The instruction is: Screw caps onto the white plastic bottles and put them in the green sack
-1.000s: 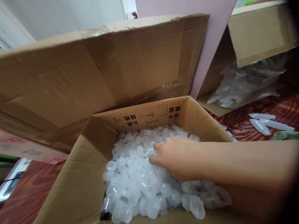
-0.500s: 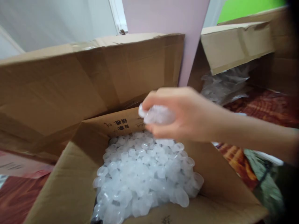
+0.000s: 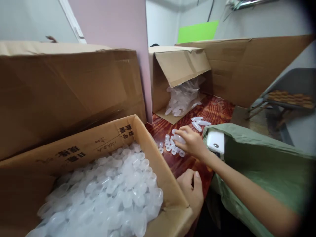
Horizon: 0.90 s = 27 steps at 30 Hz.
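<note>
My right hand (image 3: 190,141) reaches over the red wood-patterned table, its fingers curved round some small translucent plastic caps. More caps (image 3: 170,144) lie on the table beside its fingertips. Beside the right wall of an open cardboard box, my left hand (image 3: 192,189) rests near the table edge with its fingers curled; whether it holds anything is hidden. The box (image 3: 160,168) is filled with many translucent caps (image 3: 111,191). Several long, pointed clear plastic pieces (image 3: 197,123) lie beyond my right hand.
A green bag (image 3: 264,171) hangs open at the right, a white device (image 3: 215,141) at its edge. Behind stands a cardboard box (image 3: 185,64) holding a clear bag of plastic pieces (image 3: 184,97). A large carton (image 3: 74,92) stands at left; a chair (image 3: 288,98) is at right.
The view has swung to the right. My right hand, with caps in it, has moved from above the box to the caps on the table. My left hand has come into view.
</note>
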Tool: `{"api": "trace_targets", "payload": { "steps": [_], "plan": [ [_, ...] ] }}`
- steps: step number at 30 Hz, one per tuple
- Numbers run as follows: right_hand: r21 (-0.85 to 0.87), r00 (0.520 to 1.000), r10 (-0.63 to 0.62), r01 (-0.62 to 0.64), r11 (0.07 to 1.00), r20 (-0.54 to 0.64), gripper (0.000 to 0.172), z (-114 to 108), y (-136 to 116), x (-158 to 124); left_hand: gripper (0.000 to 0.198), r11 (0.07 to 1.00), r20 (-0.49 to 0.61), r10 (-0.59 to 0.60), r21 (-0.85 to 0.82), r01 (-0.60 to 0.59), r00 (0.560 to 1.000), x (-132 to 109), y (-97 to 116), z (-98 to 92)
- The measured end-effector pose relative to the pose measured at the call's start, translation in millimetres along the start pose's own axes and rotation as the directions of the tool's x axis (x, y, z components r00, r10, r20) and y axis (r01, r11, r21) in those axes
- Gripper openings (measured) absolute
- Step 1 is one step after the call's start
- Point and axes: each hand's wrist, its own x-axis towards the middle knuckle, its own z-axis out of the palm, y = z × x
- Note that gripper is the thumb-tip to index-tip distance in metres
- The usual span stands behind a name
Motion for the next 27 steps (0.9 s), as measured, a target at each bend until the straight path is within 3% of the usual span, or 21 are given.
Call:
{"api": "trace_targets", "payload": {
  "steps": [3, 9, 17, 27],
  "plan": [
    [-0.027, 0.999, -0.034, 0.035, 0.999, 0.030, 0.027, 18, 2, -15, 0.036, 1.000, 0.082, -0.024, 0.014, 0.023, 0.996, 2, -1, 1.5],
    [0.004, 0.997, -0.055, 0.055, 0.998, -0.045, 0.026, 32, 4, -22, 0.033, 0.999, 0.095, -0.038, 0.030, 0.035, 0.995, 4, -2, 1.7],
    [0.076, 0.967, -0.060, 0.081, 0.994, -0.248, 0.034, 39, 7, -27, 0.033, 0.999, 0.094, -0.044, 0.018, 0.042, 0.995, 3, -7, 4.1],
    [0.165, 0.962, 0.023, 0.024, 0.986, -0.273, 0.034, 37, 10, -30, 0.034, 1.000, 0.086, -0.017, 0.008, 0.017, 0.996, 2, -7, 3.6]
  ]
}}
